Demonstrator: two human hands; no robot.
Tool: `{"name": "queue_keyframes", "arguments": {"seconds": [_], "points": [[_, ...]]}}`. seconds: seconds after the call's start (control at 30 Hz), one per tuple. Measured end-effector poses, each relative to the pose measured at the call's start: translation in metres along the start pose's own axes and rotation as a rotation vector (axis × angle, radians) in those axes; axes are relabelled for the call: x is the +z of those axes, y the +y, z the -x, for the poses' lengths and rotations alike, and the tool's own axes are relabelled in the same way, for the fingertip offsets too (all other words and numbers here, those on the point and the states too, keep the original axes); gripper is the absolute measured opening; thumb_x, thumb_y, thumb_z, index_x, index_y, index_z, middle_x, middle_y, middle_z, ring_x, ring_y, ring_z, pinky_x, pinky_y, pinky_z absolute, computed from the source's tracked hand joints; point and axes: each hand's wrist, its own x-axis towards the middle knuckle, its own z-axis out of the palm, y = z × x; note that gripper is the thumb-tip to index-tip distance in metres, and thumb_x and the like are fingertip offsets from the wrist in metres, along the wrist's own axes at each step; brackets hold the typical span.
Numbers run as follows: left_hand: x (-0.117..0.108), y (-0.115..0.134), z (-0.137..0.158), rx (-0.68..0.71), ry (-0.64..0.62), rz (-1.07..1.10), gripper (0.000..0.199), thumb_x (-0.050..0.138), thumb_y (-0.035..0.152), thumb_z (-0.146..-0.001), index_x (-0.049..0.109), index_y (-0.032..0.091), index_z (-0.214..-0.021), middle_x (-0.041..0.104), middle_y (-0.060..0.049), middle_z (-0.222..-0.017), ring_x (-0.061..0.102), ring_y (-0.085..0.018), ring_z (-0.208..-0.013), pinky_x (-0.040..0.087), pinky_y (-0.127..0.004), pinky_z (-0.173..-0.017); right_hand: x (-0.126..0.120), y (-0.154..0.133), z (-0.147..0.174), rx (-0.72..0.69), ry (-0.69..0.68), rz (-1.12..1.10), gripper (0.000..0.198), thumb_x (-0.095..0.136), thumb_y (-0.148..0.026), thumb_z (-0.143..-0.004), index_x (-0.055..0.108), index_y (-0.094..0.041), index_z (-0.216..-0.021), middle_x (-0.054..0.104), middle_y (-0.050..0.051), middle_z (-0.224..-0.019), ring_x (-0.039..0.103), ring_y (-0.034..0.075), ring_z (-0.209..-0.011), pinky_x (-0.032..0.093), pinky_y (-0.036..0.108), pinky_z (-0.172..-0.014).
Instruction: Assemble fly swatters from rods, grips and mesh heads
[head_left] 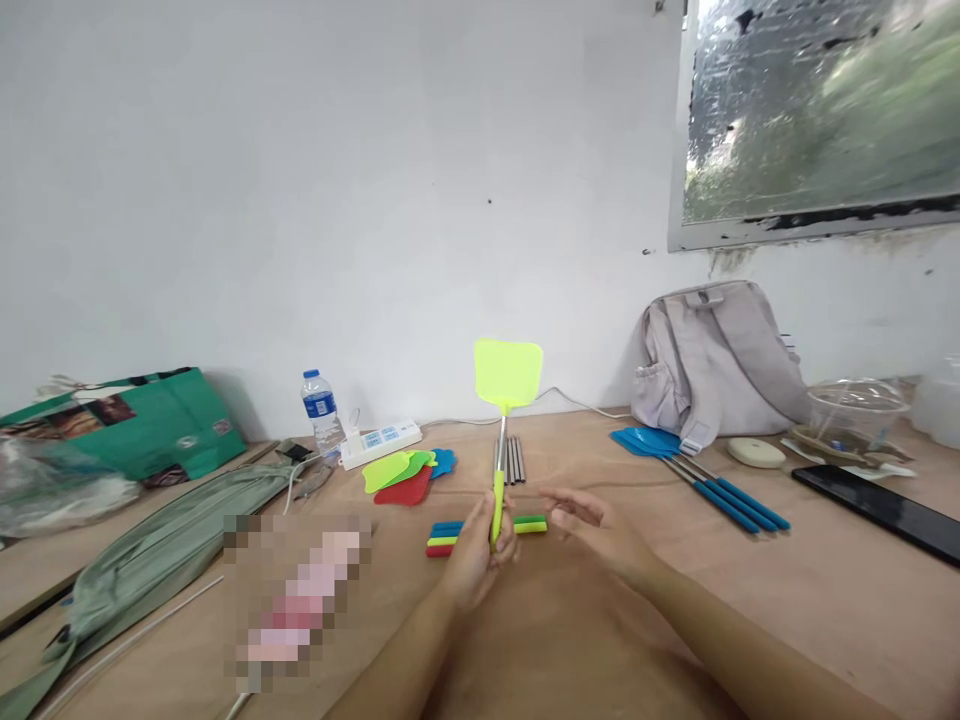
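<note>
My left hand [480,555] is wrapped round the handle of a yellow-green fly swatter [508,375], which stands upright with its head at the top and a metal rod between. To its right, my right hand [600,530] is held apart from it, fingers spread with nothing in them. Behind and beside the left hand lie loose coloured handles [531,526] in green, yellow, blue and red, partly hidden by it. Several metal rods [516,462] lie farther back. Loose swatter heads [403,488] in yellow, green, red and blue are piled to the left.
Blue fly swatters [731,500] lie on the right, near a grey backpack [720,365], a white oval case [756,453], a plastic bowl [856,405] and a black phone [881,508]. On the left are a water bottle [322,410], a power strip [381,443] and a green bag [172,420].
</note>
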Motion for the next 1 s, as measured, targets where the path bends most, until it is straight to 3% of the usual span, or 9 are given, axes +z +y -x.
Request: {"name": "queue_keyframes", "arguments": {"seconds": [0.1, 0.17, 0.27, 0.4, 0.5, 0.57, 0.63, 0.77, 1.0], "points": [[0.002, -0.010, 0.001, -0.060, -0.074, -0.161, 0.038, 0.039, 0.055, -0.080, 0.044, 0.017, -0.077, 0.037, 0.009, -0.045, 0.022, -0.003, -0.033, 0.025, -0.019, -0.042, 0.014, -0.001, 0.004, -0.102, -0.042, 0.052, 0.032, 0.058, -0.041, -0.074, 0.061, -0.022, -0.100, 0.063, 0.003, -0.086, 0.057, 0.018, -0.084, 0.044, 0.033, -0.078], [0.006, -0.013, 0.002, -0.061, -0.120, -0.264, 0.038, 0.038, 0.054, -0.081, 0.045, 0.017, -0.075, 0.044, 0.006, -0.049, 0.035, -0.006, -0.040, 0.029, -0.020, -0.045, 0.021, -0.001, 0.007, -0.162, -0.014, 0.096, 0.027, 0.054, -0.041, -0.077, 0.061, -0.019, -0.092, 0.062, 0.004, -0.079, 0.057, 0.017, -0.078, 0.046, 0.032, -0.074], [0.011, -0.009, 0.004, -0.007, -0.136, -0.472, 0.035, 0.036, 0.049, -0.083, 0.051, 0.017, -0.080, 0.056, 0.001, -0.068, 0.051, -0.012, -0.069, 0.039, -0.024, -0.070, 0.026, 0.000, 0.008, -0.176, 0.051, 0.093, 0.024, 0.051, -0.042, -0.079, 0.056, -0.019, -0.081, 0.055, -0.001, -0.061, 0.053, 0.012, -0.055, 0.045, 0.027, -0.058], [0.006, 0.001, 0.004, 0.032, -0.117, -0.726, 0.032, 0.033, 0.043, -0.086, 0.054, 0.020, -0.096, 0.058, -0.001, -0.097, 0.049, -0.015, -0.097, 0.034, -0.028, -0.090, 0.013, 0.003, -0.001, -0.166, 0.115, 0.056, 0.025, 0.043, -0.045, -0.082, 0.047, -0.021, -0.083, 0.054, 0.000, -0.072, 0.052, 0.012, -0.062, 0.044, 0.025, -0.058], [-0.007, 0.007, 0.003, 0.109, -0.089, -0.934, 0.030, 0.033, 0.039, -0.086, 0.052, 0.021, -0.099, 0.058, -0.003, -0.101, 0.049, -0.016, -0.098, 0.034, -0.030, -0.090, -0.023, 0.005, -0.011, -0.130, 0.199, 0.232, 0.027, 0.031, -0.045, -0.086, 0.042, -0.022, -0.093, 0.053, 0.000, -0.075, 0.054, 0.014, -0.064, 0.045, 0.028, -0.058], [-0.017, 0.011, 0.002, 0.190, -0.080, -1.146, 0.025, 0.036, 0.034, -0.086, 0.054, 0.021, -0.095, 0.060, -0.003, -0.099, 0.050, -0.017, -0.097, 0.031, -0.034, -0.091, -0.059, 0.009, -0.016, -0.145, 0.274, 0.532, 0.027, 0.029, -0.041, -0.087, 0.042, -0.021, -0.098, 0.053, 0.001, -0.073, 0.054, 0.016, -0.064, 0.045, 0.031, -0.062], [-0.024, 0.017, 0.003, 0.281, -0.093, -1.355, 0.021, 0.037, 0.028, -0.085, 0.056, 0.022, -0.091, 0.061, -0.002, -0.097, 0.050, -0.018, -0.096, 0.027, -0.037, -0.093, -0.098, 0.015, -0.018, -0.180, 0.328, 0.853, 0.025, 0.032, -0.033, -0.085, 0.046, -0.019, -0.101, 0.056, 0.006, -0.084, 0.055, 0.020, -0.079, 0.043, 0.034, -0.073], [-0.030, 0.027, 0.004, 0.409, -0.054, -1.580, 0.021, 0.038, 0.019, -0.083, 0.058, 0.022, -0.083, 0.064, -0.001, -0.089, 0.054, -0.017, -0.089, 0.028, -0.036, -0.087, -0.160, 0.030, -0.017, -0.007, 0.298, 1.258, 0.023, 0.040, -0.021, -0.079, 0.052, -0.018, -0.099, 0.061, 0.009, -0.092, 0.057, 0.020, -0.083, 0.042, 0.028, -0.070], [-0.041, 0.030, 0.000, 0.516, 0.142, -1.644, 0.017, 0.041, 0.017, -0.079, 0.057, 0.021, -0.076, 0.064, 0.000, -0.080, 0.054, -0.017, -0.080, 0.030, -0.033, -0.078, -0.198, 0.029, -0.015, 0.104, 0.428, 1.450, 0.023, 0.045, -0.022, -0.076, 0.063, -0.015, -0.088, 0.063, 0.011, -0.084, 0.057, 0.021, -0.077, 0.040, 0.029, -0.069]]}}
